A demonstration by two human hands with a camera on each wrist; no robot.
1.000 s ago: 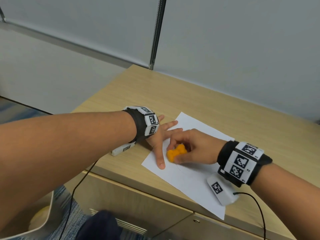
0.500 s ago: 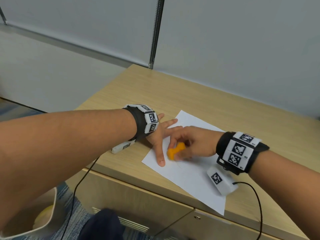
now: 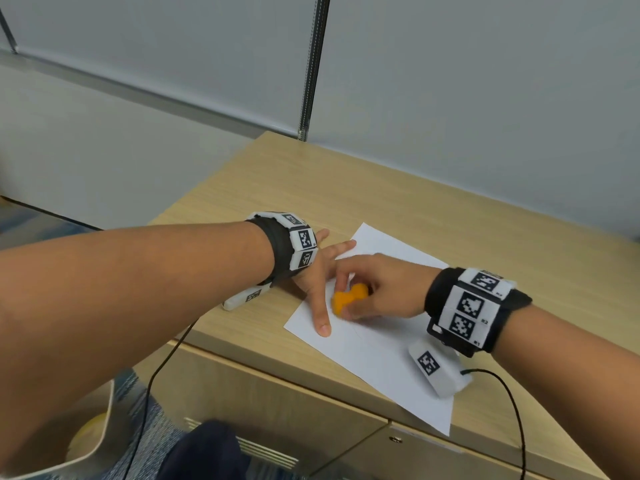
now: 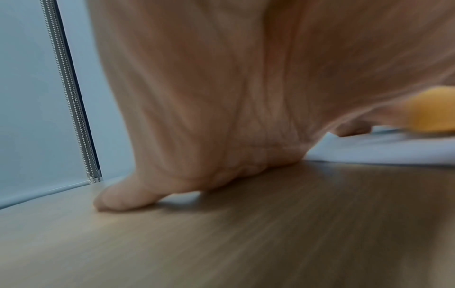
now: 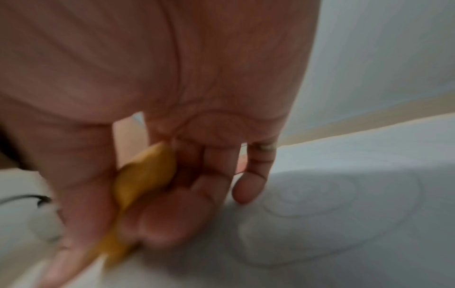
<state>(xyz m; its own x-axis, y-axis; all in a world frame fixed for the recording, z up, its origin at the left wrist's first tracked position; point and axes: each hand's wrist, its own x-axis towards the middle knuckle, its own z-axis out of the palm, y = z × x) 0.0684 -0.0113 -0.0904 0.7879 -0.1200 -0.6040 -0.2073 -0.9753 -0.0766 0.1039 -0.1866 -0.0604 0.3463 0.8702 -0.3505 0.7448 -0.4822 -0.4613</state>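
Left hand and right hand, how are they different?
The left hand lies flat with straight fingers; the right hand is curled. The left hand holds nothing and presses on the white paper, while the right hand pinches an orange lump over it. Both wear a black wristband with checkered tags.

Left hand [image 3: 314, 271] flat and splayed; right hand [image 3: 388, 289] curled tight.

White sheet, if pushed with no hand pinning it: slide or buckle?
Likely slides: the sheet lies thin and flat on the smooth desk. Probably floppy, apt to buckle: the left hand pins it with straight fingers while the right hand grips the orange block against it.
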